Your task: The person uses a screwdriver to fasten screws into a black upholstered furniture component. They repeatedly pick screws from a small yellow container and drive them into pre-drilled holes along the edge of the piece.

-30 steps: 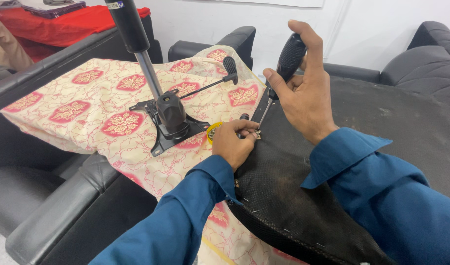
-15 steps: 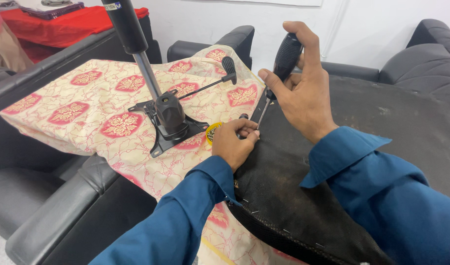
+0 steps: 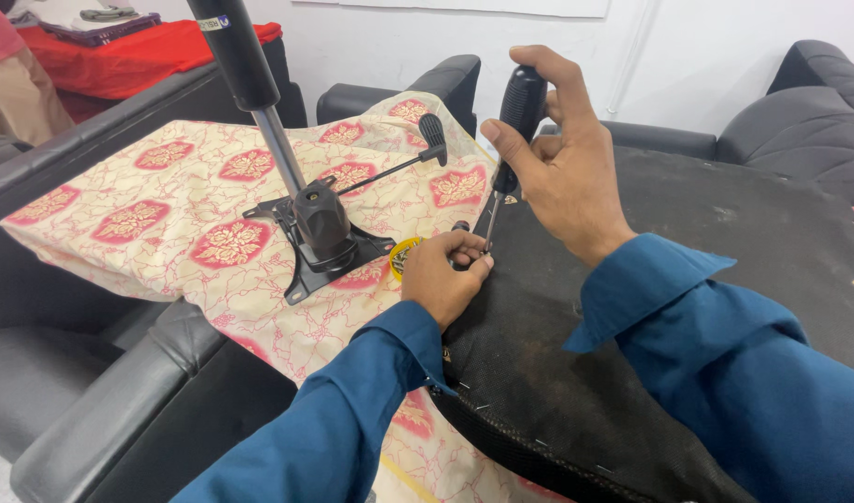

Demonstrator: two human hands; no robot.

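We read this as furniture repair workshop or showroom back room: black leatherette armchairs [image 3: 91, 391] crowd around, chair tilt mechanism with gas cylinder [image 3: 296, 200] lies on patterned cloth [image 3: 166, 219], upturned black seat base [image 3: 688, 242] serves as workpiece, screwdriver [image 3: 512, 130] in use, plain white wall [image 3: 706, 56] behind.

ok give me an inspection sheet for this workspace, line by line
surface: patterned cloth over a black sofa.
job's things: black seat base underside up; black-handled screwdriver upright at its edge.
clutter: chair mechanism with gas cylinder on the cloth; yellow disc beside it.
grippers: right hand grips the screwdriver handle; left hand pinches at its tip.
cables: nothing seen.
surroundings: black armchairs, white wall, red cloth behind.
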